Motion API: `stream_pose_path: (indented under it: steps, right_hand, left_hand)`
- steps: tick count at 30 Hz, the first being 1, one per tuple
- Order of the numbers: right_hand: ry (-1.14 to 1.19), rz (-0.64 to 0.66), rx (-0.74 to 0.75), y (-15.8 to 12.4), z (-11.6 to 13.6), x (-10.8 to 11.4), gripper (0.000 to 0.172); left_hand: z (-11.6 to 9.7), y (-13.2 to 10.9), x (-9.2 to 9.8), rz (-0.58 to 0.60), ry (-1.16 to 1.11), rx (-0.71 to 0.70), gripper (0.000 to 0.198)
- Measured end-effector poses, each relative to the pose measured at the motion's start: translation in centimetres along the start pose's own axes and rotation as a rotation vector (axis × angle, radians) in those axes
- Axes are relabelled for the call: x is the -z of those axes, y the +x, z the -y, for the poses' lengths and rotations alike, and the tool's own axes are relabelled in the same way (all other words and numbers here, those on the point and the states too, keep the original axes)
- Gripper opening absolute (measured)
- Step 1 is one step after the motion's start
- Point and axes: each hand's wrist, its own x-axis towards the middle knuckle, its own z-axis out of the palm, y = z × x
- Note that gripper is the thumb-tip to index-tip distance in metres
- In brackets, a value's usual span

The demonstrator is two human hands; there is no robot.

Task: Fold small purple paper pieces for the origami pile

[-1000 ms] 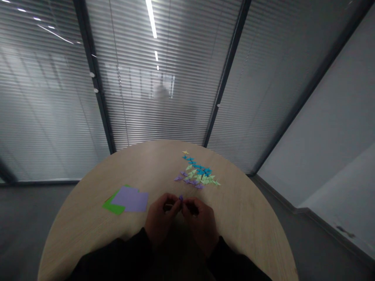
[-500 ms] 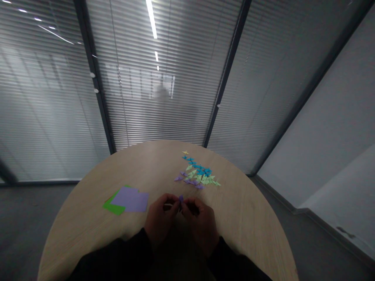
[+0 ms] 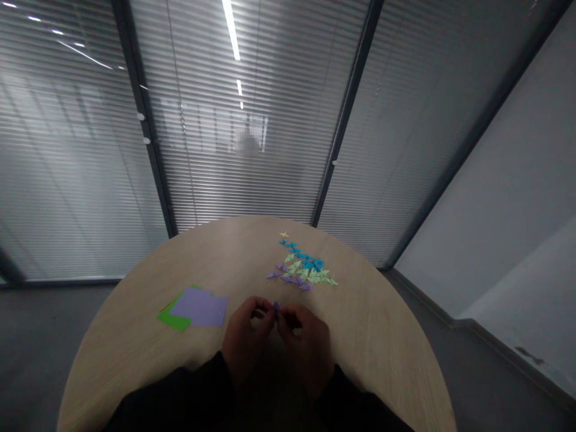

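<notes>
Reading the scene from my remote station, left to right: the round table [image 3: 108, 354] has a pale wood-grain laminate top with a curved edge. On it, a flat green paper sheet [image 3: 168, 319] lies partly under a flat lilac paper sheet [image 3: 200, 307], both matte with straight cut edges. Black sleeves [image 3: 180, 393] enter from the bottom edge of the view. The left hand [image 3: 246, 339] is raised just above the tabletop, its fingers curled inward. Its fingertips pinch a small purple paper piece [image 3: 276, 307], creased and too small to read in detail, held in the air between both hands. The right hand [image 3: 305, 345] has its fingers bent and closing on the same piece from the other side. Beyond them, a loose pile of folded paper pieces [image 3: 302, 267] spreads across the wood, mostly pointed triangular shapes in blue, pale green and purple. A small yellow paper star [image 3: 283, 234] lies just past the pile. Slatted blinds [image 3: 238, 180] line the glass behind the table.
</notes>
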Motion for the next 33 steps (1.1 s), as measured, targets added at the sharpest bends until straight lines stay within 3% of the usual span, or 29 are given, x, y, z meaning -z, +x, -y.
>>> stream_pose_path:
  steps: [9, 16, 25, 33]
  right_hand:
    - [-0.187, -0.106, 0.079, -0.6, -0.7, -0.8, 0.009]
    - [-0.205, -0.024, 0.116, -0.6, -0.2, -0.5, 0.020]
    - [0.095, 0.077, -0.034, 0.1, 0.5, 0.9, 0.016]
    - [0.184, 0.082, -0.104, 0.3, 0.6, 1.1, 0.018]
  left_hand:
    - [0.5, 0.0, -0.2, 0.046, -0.123, -0.007, 0.016]
    - [0.9, 0.2, -0.3, 0.055, -0.313, 0.044, 0.020]
    - [1.5, 0.6, 0.2, 0.156, -0.412, 0.104, 0.028]
    - [0.5, 0.5, 0.5, 0.145, -0.366, 0.140, 0.025]
